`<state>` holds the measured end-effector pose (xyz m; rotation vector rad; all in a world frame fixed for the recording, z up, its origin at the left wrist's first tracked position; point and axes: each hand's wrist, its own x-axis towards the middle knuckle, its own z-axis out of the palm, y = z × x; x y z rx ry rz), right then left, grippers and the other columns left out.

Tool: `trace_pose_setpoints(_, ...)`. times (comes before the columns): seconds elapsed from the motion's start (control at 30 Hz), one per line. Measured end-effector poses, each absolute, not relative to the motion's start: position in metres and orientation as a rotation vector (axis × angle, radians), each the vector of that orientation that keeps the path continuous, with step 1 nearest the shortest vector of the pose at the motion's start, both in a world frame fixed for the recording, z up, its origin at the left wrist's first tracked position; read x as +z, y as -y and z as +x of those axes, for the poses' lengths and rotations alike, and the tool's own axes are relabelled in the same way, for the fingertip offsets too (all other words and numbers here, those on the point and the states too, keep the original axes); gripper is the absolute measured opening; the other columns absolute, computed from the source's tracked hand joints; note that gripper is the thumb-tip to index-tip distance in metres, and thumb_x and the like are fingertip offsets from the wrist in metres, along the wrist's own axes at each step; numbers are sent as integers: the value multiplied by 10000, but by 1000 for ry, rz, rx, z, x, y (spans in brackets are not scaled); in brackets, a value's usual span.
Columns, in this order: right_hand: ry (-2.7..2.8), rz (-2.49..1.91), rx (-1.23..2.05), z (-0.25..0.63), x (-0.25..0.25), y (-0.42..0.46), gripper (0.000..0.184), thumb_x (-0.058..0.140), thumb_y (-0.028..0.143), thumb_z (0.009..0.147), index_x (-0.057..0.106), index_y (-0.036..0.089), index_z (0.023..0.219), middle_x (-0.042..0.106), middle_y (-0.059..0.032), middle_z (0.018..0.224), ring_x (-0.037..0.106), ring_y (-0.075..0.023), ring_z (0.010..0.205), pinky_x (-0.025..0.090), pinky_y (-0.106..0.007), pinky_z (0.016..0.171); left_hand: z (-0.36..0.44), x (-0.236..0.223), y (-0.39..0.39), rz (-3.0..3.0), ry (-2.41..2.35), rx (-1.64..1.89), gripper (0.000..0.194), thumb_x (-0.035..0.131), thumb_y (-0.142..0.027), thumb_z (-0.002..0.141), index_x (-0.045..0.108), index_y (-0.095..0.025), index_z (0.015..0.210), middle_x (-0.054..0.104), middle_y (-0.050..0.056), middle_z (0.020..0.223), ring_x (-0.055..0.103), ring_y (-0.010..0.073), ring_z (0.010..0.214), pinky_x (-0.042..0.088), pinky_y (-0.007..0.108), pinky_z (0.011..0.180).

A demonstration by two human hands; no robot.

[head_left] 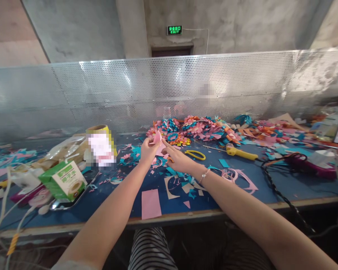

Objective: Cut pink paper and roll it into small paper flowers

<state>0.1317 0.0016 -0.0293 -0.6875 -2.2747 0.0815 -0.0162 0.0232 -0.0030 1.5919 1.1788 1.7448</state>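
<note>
A folded piece of pink paper (pixel 157 137) is pinched in the fingers of my left hand (pixel 148 149), above the table. My right hand (pixel 175 158) is at the paper's right side, index finger stretched along it and the other fingers curled. Its fingertips appear to grip the paper's lower edge, partly hidden. Just beyond my right hand lies a yellow looped handle (pixel 195 155), seemingly of scissors. A flat pink paper rectangle (pixel 151 203) rests near the table edge below my hands. Cut paper scraps (pixel 171 187) are scattered around it.
A pile of fringed paper flowers (pixel 197 129) stands behind my hands. To the right are a yellow glue gun (pixel 242 153) and its dark cord (pixel 276 187). A green drink carton (pixel 63 180) and a yellow tape roll (pixel 112 140) are left. A perforated metal screen (pixel 101 90) borders the back.
</note>
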Motion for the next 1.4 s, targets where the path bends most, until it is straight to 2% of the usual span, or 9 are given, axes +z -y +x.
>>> trace_pose_setpoints(0.13,2249,-669,136,129,-32,-2,466,390,30,648,443,145,1096,322,-157,1356,411,-219,1181,425,-355,866,-17,-4,-26,1602,-1143,1780,276,655,-326,600,531,-167,788,592,14,738,563,139,654,446,259,606)
trace_pose_setpoints(0.23,2245,-667,138,129,-31,-2,461,394,41,651,450,146,1096,292,-152,1374,379,-227,1207,406,-369,897,-17,-7,-29,1622,-1052,1798,337,670,-306,589,512,-166,852,606,33,805,584,154,713,464,287,661)
trace_pose_setpoints(0.33,2247,-665,162,130,-30,-1,513,393,48,651,424,151,1153,303,-149,1365,423,-220,1160,410,-372,901,-17,-10,-31,1667,-975,1824,366,668,-288,597,484,-171,892,606,48,855,595,168,782,468,312,716)
trace_pose_setpoints(0.5,2207,-670,230,128,-32,-3,721,392,53,657,199,188,1339,418,-130,1262,460,-199,1090,416,-387,907,-18,-11,-30,1753,-1059,1827,413,654,-285,621,455,-196,971,600,41,867,594,169,776,471,295,660)
trace_pose_setpoints(0.6,2192,-684,284,127,-35,-5,787,392,52,660,98,213,1372,443,-111,1222,474,-190,1070,428,-393,897,-19,-11,-29,1828,-1158,1831,365,637,-287,640,474,-202,955,594,31,849,585,164,762,462,280,638)
trace_pose_setpoints(0.73,2177,-662,334,127,-37,-6,825,394,40,661,41,235,1380,442,-106,1211,501,-182,1034,451,-390,865,-20,-11,-30,1898,-1204,1854,316,613,-299,669,490,-204,944,580,34,889,570,162,789,456,277,656)
trace_pose_setpoints(0.9,2129,-620,450,125,-35,-5,820,394,25,659,72,263,1374,428,-101,1216,529,-168,990,486,-352,802,-19,-9,-29,1980,-1144,1816,296,590,-323,699,496,-212,956,570,41,910,562,159,799,463,267,634)
trace_pose_setpoints(1.17,1940,-531,845,120,-28,-1,768,406,30,654,176,293,1339,438,-61,1094,548,-139,933,502,-234,631,-19,-7,-26,2054,-1086,1758,294,554,-374,736,495,-211,973,593,51,964,570,173,898,459,305,755)
trace_pose_setpoints(1.4,1915,-481,996,118,-27,2,571,434,70,656,361,259,1190,434,-69,1181,559,-143,920,488,-210,566,-20,-7,-26,2097,-1114,1710,273,485,-431,773,507,-212,934,601,53,942,582,171,878,439,317,801)
